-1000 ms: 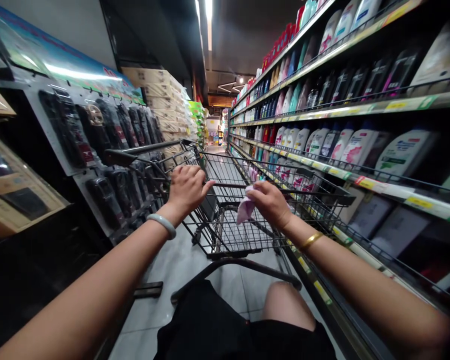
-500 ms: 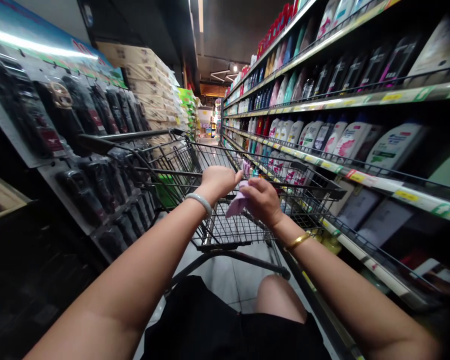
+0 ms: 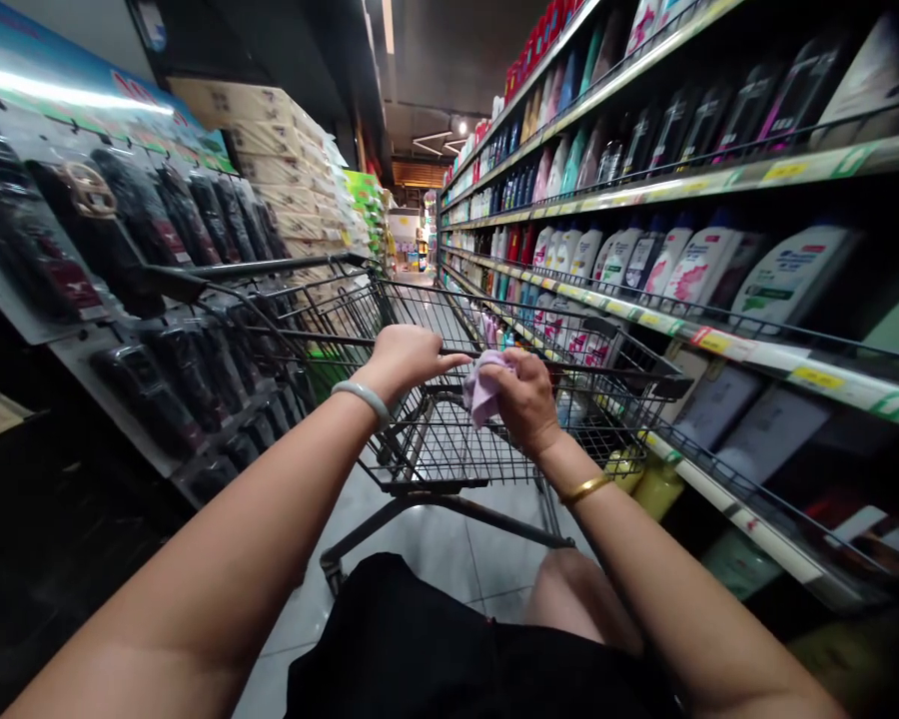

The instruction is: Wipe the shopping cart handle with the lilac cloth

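Note:
A black wire shopping cart [image 3: 464,454] stands in front of me, with a dark bar across its near side. My left hand [image 3: 412,357], a pale bangle on its wrist, is curled over this bar with the thumb stretched along it to the right. My right hand [image 3: 525,397], with a gold bracelet at the wrist, is closed around a crumpled light purple cloth [image 3: 483,389]. The cloth bunches out on the left of the right hand, against the bar, just off my left thumb. Part of the cloth is hidden by the fingers.
Shelves on the right hold rows of shampoo bottles [image 3: 700,262] behind a wire rail with price labels [image 3: 816,377]. To the left, packaged belts [image 3: 131,215] hang on a display, with stacked boxes [image 3: 277,150] beyond. Grey floor tiles [image 3: 435,544] lie under the cart.
My left hand has shifted a little left, away from the right one. The purple cloth is now bunched higher, against the bar, instead of hanging down. The view has turned slightly.

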Motion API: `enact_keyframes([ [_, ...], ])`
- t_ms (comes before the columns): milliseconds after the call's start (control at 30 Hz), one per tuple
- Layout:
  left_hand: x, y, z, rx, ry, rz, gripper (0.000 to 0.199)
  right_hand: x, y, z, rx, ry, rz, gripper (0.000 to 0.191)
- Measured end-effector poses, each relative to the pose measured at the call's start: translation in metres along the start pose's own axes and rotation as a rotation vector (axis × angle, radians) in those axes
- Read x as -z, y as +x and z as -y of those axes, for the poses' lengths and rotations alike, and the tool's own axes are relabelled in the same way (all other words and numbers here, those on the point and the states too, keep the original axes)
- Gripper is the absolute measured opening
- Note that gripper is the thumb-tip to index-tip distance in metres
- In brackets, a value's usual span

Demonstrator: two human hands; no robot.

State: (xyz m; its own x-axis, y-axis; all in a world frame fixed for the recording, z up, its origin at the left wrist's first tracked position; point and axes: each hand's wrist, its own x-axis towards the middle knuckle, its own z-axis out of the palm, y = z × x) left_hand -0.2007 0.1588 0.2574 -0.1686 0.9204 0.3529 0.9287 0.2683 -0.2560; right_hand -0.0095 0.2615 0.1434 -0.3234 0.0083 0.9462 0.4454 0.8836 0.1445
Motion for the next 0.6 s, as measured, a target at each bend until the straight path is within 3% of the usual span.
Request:
enact_keyframes([
  [67,-0.001,0.002,0.003,0.007,0.009,0.02,0.105,-0.002,-0.003,0.007,-0.063,-0.007,0.008,0.02],
  [267,-0.001,0.003,0.016,0.029,0.04,0.051,0.103,-0.007,-0.046,0.031,-0.142,0.106,0.202,0.027],
  [333,-0.002,0.003,0.02,0.037,0.051,0.056,0.102,0.0,-0.04,0.031,-0.189,0.175,0.137,0.023],
  [467,-0.005,0.004,0.026,0.065,0.065,0.067,0.103,0.014,-0.012,0.014,-0.356,0.219,-0.154,0.017],
  [600,-0.009,0.006,0.03,0.066,0.081,0.065,0.103,0.008,-0.027,0.001,-0.455,0.173,-0.262,0.015],
])
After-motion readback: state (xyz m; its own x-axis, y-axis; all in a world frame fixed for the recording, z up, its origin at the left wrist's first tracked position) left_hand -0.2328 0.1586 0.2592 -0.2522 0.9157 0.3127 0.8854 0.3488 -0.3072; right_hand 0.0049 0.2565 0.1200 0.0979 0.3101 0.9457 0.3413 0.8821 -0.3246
